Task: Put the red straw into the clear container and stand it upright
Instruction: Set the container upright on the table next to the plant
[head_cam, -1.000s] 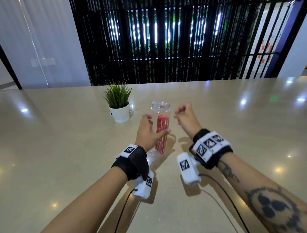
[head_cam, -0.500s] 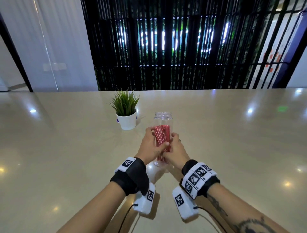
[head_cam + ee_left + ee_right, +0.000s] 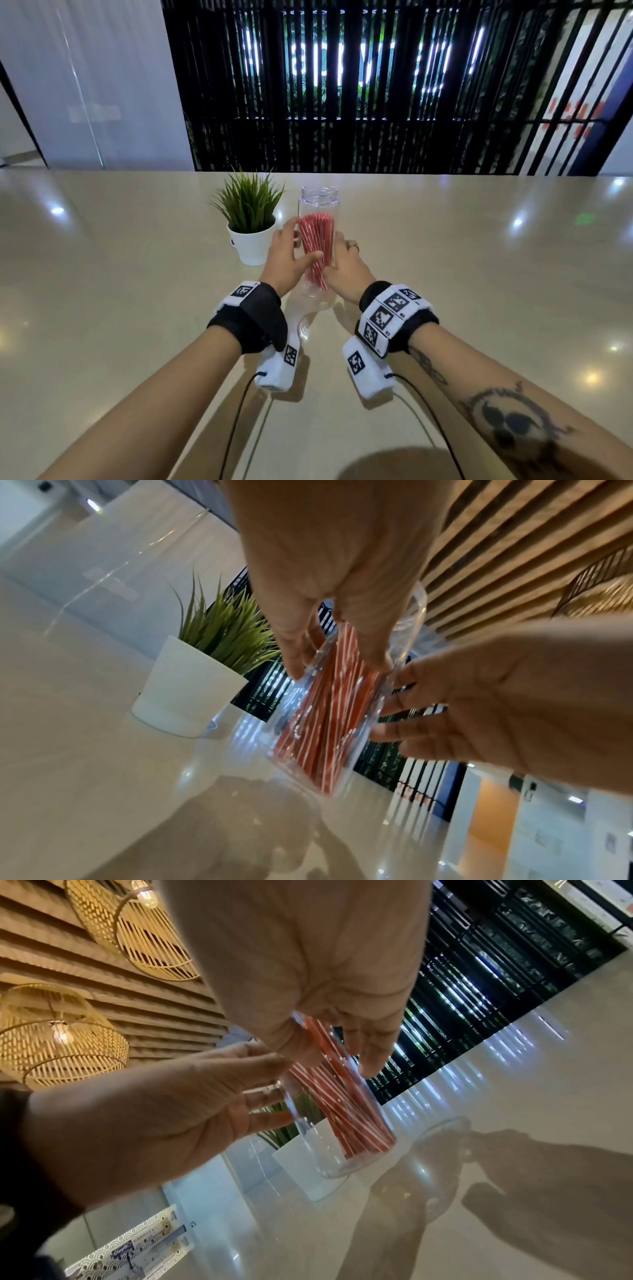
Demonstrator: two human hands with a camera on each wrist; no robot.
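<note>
The clear container (image 3: 319, 196) stands upright on the beige table (image 3: 479, 291), holding a bundle of red white-striped straws (image 3: 317, 236) that lean a little inside it. My left hand (image 3: 284, 257) grips its left side, thumb across the front. My right hand (image 3: 346, 267) clasps the right side. In the left wrist view the left hand (image 3: 335, 561) wraps the container (image 3: 260, 723) and straws (image 3: 325, 718), with the right hand (image 3: 496, 696) opposite. In the right wrist view the right hand (image 3: 308, 947) holds the container (image 3: 329, 1158) with straws (image 3: 342, 1110), facing the left hand (image 3: 154, 1110).
A small green plant in a white pot (image 3: 251, 219) stands just left of the container, close to my left hand, and shows again as the pot (image 3: 192, 685). The glossy table stretches wide on both sides. A black slatted screen stands behind the far edge.
My right hand, raised and apart from the container a second ago, has come down onto its right side. The left hand has kept its hold, and the container now stands straighter.
</note>
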